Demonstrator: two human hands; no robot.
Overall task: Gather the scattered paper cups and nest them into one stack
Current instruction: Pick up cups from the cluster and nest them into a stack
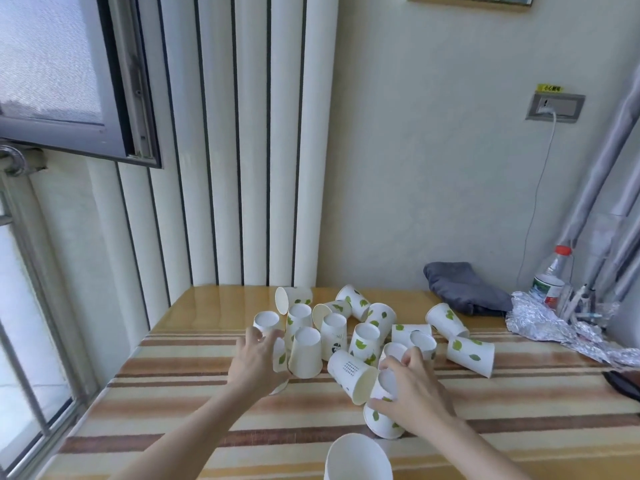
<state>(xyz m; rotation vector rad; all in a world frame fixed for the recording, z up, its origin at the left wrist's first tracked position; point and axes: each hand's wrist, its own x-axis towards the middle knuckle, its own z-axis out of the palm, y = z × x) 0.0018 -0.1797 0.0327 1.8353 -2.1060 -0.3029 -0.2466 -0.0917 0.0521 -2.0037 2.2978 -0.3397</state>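
Observation:
Several white paper cups with green leaf prints are scattered on the striped table, some upside down, some on their sides. My left hand wraps around an upside-down cup at the left of the cluster. My right hand grips another upside-down cup near the front. A cup lying on its side rests between my hands. One more cup stands at the bottom edge of the view, close to me.
A folded grey cloth lies at the back of the table. Crumpled foil, a clear bottle with a red cap and pens sit at the right. A dark object is at the right edge. A window is on the left.

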